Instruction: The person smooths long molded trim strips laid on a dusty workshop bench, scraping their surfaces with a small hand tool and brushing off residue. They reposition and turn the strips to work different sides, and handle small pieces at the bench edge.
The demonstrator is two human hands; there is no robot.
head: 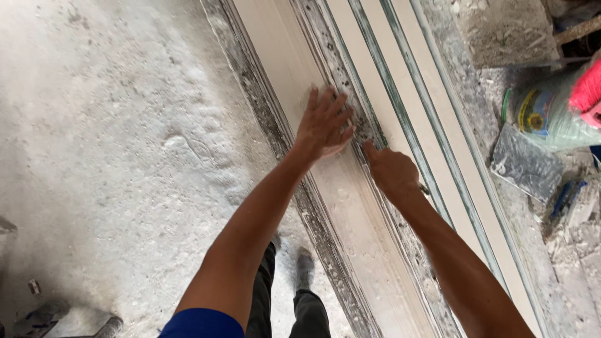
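Both arms reached forward, bare to the elbows. The left hand (324, 122) lay flat, fingers spread, palm down. The right hand (391, 169) was curled loosely, forefinger pointing ahead, knuckles up, just beside the left.

A pale green sack (554, 116) with a round yellow-and-green label (534, 112) lies at right

My one head camera looks steeply down, close over both outstretched hands, the floor (113, 156) to their left.
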